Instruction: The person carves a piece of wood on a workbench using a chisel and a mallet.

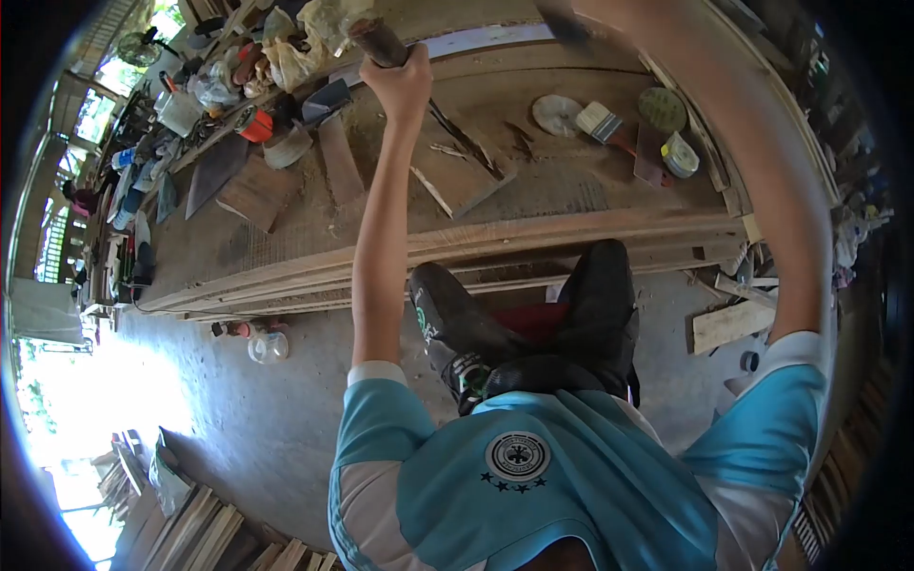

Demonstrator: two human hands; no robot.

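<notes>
My left hand [404,84] is closed around the thick wooden handle of what looks like a chisel [377,41]. Its dark, narrow shaft slants down and right toward a small wooden board [483,187] with a pale edge and dark gouges. My right hand [619,9], raised at the top edge, is blurred and partly cut off. Beside it shows a dark, smeared tool [564,25], like a hammer or mallet, which it seems to grip. To the right of the board lie a paintbrush [599,122] and a tape measure [679,155].
The thick wooden workbench [314,224] spans the view before my knees. Round discs [558,115] lie near the brush. Wood pieces [259,193], an orange roll [255,125] and plastic bags [290,62] crowd the left. Offcuts [731,325] rest on the floor at right.
</notes>
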